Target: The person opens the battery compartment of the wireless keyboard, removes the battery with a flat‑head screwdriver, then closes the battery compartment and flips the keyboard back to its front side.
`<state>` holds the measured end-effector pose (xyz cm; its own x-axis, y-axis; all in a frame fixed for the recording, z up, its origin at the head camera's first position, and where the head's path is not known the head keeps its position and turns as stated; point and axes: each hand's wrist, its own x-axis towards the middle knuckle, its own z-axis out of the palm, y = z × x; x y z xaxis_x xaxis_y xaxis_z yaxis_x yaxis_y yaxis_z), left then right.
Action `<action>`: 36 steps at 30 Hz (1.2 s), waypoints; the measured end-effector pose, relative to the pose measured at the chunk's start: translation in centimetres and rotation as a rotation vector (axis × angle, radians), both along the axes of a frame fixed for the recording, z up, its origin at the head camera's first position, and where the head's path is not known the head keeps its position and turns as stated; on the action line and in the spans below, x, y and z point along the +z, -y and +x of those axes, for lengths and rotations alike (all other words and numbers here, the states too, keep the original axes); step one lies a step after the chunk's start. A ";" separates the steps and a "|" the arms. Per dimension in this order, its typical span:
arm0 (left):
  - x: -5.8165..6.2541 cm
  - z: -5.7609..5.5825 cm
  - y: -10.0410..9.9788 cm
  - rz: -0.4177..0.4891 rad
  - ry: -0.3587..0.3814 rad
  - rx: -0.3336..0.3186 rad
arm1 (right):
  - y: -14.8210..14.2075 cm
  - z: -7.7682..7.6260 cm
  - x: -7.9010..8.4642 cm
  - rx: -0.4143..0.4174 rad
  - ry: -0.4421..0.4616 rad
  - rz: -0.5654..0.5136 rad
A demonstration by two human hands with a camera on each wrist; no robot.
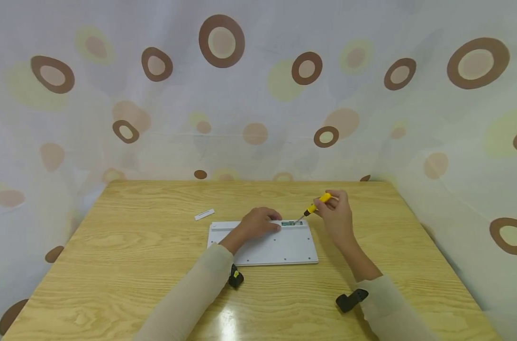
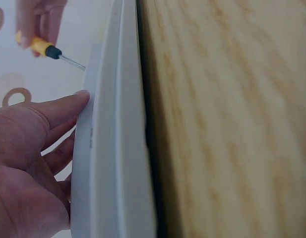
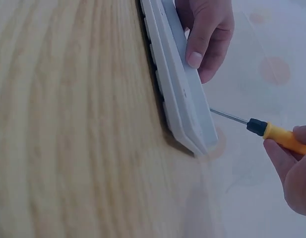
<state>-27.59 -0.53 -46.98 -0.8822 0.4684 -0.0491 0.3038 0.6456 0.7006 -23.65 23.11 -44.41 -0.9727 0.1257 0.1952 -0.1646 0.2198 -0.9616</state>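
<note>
A white keyboard (image 1: 258, 253) lies face down on the table, its keys showing below in the right wrist view. A small uncovered slot (image 1: 288, 223) near its far right edge shows something green inside. My left hand (image 1: 260, 222) holds the keyboard at its far edge, thumb on the upturned back and fingers curled over that edge. My right hand (image 1: 338, 219) pinches the yellow handle of a screwdriver (image 1: 319, 203). The screwdriver slants down to the left, its metal tip at the slot. Whether the tip touches anything inside is too small to tell.
A small white cover strip (image 1: 204, 215) lies on the wooden table (image 1: 134, 255), beyond the keyboard's left far corner. A patterned curtain (image 1: 258, 94) hangs behind the table and along both sides. Dark wrist cameras (image 1: 351, 300) sit on both sleeves.
</note>
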 end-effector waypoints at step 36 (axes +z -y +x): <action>-0.3 -0.4 0.0 -0.009 0.003 -0.014 | -2.0 0.3 -2.9 -0.185 0.424 -0.665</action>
<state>-27.96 -0.51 -47.30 -0.8752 0.4806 -0.0554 0.3114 0.6472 0.6959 -23.37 25.12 -47.31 -0.8991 0.2517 -0.3581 0.2268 -0.4320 -0.8729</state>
